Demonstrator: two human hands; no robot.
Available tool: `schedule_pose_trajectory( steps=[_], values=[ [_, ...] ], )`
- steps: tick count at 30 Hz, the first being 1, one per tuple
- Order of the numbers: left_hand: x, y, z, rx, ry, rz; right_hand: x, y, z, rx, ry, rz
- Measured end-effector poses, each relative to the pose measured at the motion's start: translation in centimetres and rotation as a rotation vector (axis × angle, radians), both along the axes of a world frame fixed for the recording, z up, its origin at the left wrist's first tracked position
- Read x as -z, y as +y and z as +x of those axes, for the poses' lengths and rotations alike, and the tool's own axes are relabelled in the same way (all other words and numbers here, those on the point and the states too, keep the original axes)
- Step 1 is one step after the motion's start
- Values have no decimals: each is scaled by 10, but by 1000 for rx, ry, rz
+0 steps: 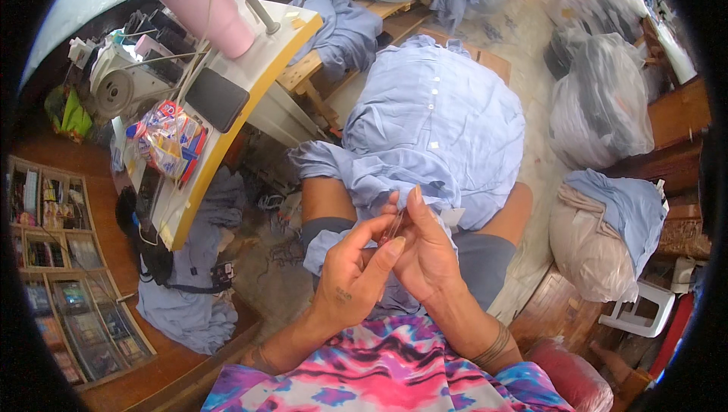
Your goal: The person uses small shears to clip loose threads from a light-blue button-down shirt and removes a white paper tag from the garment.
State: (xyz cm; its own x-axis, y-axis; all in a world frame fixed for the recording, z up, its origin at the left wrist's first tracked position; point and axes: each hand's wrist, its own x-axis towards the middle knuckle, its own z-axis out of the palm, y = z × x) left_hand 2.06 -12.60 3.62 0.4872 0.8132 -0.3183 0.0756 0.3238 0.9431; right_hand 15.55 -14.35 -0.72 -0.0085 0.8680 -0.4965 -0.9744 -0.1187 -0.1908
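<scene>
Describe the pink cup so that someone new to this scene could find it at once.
Start at the white work table with the yellow edge, upper left. At its far end, beside the sewing machine, stands the pink tumbler with a dark lid. It is the only tall pink thing there; the dark phone lies flat nearby.

Pale blue shirt [436, 120], pink tumbler [208, 6], yellow-edged white table [262, 63].

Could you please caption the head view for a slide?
Both hands, left and right, pinch a light blue shirt spread over the lap.
</scene>
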Motion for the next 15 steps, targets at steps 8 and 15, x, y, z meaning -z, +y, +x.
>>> schedule_pose_trajectory(
  steps=[8,15],
  values=[
    [5,-3,-3,-46,15,15,1,1,-9,7,-77,12],
    [16,-5,-8,-107,3,198,7,1,-22,34,-101,3]
  ],
)
